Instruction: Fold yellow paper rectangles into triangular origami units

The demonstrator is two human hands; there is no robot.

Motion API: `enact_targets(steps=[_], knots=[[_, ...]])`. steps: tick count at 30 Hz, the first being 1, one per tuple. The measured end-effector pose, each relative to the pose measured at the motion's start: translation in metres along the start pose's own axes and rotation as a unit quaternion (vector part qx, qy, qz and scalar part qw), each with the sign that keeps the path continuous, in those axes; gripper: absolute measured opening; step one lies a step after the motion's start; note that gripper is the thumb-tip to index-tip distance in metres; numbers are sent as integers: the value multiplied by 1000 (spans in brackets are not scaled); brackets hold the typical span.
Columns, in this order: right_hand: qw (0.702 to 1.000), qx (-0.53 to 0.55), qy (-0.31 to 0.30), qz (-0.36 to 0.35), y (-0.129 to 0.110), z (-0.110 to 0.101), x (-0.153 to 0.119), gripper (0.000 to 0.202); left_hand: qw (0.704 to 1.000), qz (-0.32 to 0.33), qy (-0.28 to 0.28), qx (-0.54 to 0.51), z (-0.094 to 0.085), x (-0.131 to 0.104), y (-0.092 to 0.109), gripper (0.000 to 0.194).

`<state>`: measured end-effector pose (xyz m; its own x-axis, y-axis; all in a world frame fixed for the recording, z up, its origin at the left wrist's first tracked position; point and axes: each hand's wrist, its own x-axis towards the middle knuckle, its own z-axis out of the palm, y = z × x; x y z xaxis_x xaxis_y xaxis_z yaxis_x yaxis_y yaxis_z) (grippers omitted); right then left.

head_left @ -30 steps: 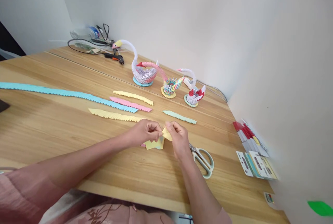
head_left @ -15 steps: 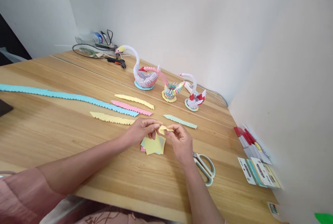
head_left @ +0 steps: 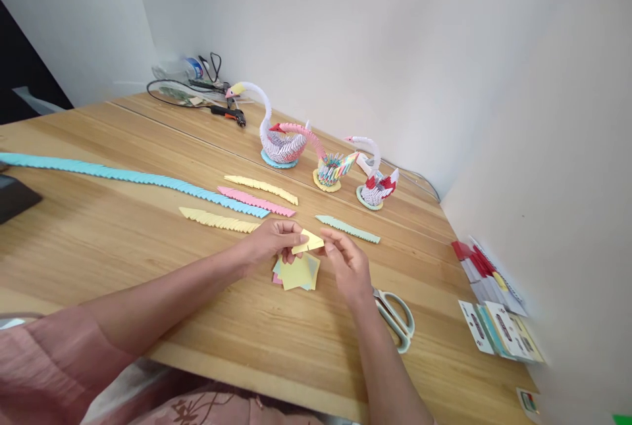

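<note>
A small folded piece of yellow paper (head_left: 308, 241), roughly triangular with flaps at its lower edge, is pinched between the thumb and fingers of my left hand (head_left: 271, 241). My right hand (head_left: 349, 268) has its thumb and fingers closed at the paper's right corner. Just below both hands lies a loose stack of square paper sheets (head_left: 297, 272), yellow on top with green and pink edges showing. Scissors (head_left: 396, 320) with pale handles rest beside my right forearm, their blades mostly hidden by it.
Strips of interlocked folded paper lie beyond my hands: blue (head_left: 133, 177), pink (head_left: 257, 202), yellow (head_left: 217, 220) and green (head_left: 348, 229). Three paper swans (head_left: 284, 146) stand near the wall. A glue gun (head_left: 230, 114) is at back left; paper packs (head_left: 498, 329) lie at right.
The yellow paper has turned so that its broad triangular face shows. My right hand's fingers have shifted to its right corner. The whole view has moved slightly.
</note>
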<state>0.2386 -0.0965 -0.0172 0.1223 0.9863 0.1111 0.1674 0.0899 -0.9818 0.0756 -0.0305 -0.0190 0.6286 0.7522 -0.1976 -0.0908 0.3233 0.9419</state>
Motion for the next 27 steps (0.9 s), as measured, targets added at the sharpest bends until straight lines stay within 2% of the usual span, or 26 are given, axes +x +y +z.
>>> enact_targets(steps=[6, 9, 12, 16, 20, 27], knots=[[1000, -7, 16, 24, 5, 0, 3, 25, 998, 13, 17, 52, 1, 0, -2, 29], [999, -22, 21, 16, 7, 1, 2, 25, 997, 19, 26, 72, 2, 0, -3, 31], [999, -31, 9, 5, 5, 2, 1, 24, 997, 10, 11, 79, 3, 0, -2, 33], [999, 44, 9, 24, 3, 0, 1, 26, 998, 7, -14, 61, 2, -3, 1, 33], [987, 143, -10, 79, 7, -2, 4, 27, 999, 16, -2, 31, 1, -3, 3, 34], [982, 162, -23, 93, 9, 2, 3, 22, 1000, 14, -6, 17, 2, -3, 2, 32]])
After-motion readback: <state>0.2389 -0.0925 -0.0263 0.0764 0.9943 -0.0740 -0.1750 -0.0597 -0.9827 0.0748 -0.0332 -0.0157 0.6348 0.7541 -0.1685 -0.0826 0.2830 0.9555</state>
